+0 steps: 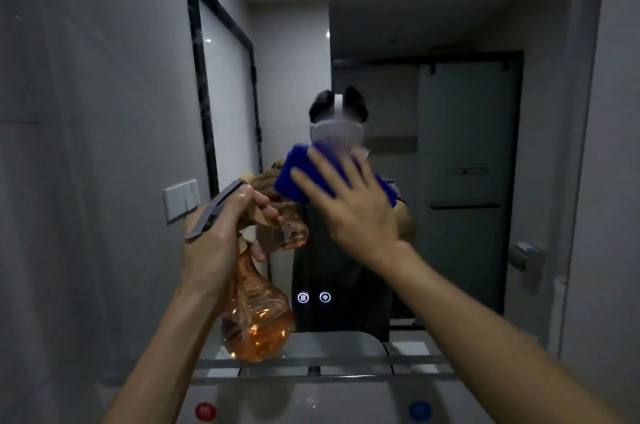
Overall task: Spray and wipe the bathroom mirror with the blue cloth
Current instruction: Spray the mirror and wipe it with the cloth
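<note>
The right hand (349,205) lay flat, fingers spread, pressing the fuzzy blue cloth (294,177) against the mirror (467,146) near its middle. The left hand (221,233) gripped a bulbous amber glass spray bottle (258,316) near the mirror's lower left corner.

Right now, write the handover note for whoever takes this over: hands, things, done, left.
Left hand: gripping the orange spray bottle by its neck, finger on the trigger, held up near the mirror.
Right hand: flat, pressing the blue cloth on the glass at mid-height.
Done: wiping is under way; whether spray was applied cannot be told.
Left: wipe the rest of the mirror, respraying if needed.
</note>
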A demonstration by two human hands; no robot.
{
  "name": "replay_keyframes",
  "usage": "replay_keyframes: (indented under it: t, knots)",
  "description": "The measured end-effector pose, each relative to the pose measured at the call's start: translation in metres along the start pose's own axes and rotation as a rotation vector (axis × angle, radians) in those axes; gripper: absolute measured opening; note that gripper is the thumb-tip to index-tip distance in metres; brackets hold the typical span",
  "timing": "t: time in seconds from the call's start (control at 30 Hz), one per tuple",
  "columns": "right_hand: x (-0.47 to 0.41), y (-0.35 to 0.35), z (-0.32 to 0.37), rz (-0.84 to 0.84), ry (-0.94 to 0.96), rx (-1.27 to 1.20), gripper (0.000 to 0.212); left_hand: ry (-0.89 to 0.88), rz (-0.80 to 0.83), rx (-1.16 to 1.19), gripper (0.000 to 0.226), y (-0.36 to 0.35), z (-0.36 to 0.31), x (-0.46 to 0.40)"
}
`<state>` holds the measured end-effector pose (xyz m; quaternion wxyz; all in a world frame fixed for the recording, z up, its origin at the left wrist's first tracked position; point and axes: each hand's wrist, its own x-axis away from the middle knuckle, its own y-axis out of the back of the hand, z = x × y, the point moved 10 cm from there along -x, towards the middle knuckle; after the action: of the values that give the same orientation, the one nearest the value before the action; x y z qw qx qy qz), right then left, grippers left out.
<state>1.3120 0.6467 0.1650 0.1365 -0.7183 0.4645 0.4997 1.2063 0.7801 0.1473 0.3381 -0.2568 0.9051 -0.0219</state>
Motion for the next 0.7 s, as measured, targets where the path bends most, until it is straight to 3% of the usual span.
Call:
replay_keyframes:
  t: [0.13,0.23,0.37,0.53,0.7]
  knots:
    - [0.061,-0.021,0.022,0.177,0.273,0.05,0.079,0.008,0.063,0.006,0.026,-0.013,0.005,0.0]
    - [0.067,-0.015,-0.007,0.203,0.304,0.085,0.082,0.032,0.086,0.018,0.027,-0.027,0.011,0.002]
    - [0.037,0.026,-0.093,0.06,0.045,0.154,0.073,0.045,0.09,0.015,0.026,-0.048,0.017,0.006]
    - [0.036,0.076,-0.232,0.031,-0.405,0.104,0.056,0.075,0.057,0.023,0.029,-0.077,0.024,0.021]
    - [0.071,0.092,-0.277,0.049,-0.532,0.062,0.055,0.119,0.055,0.023,0.028,-0.11,0.032,0.036]
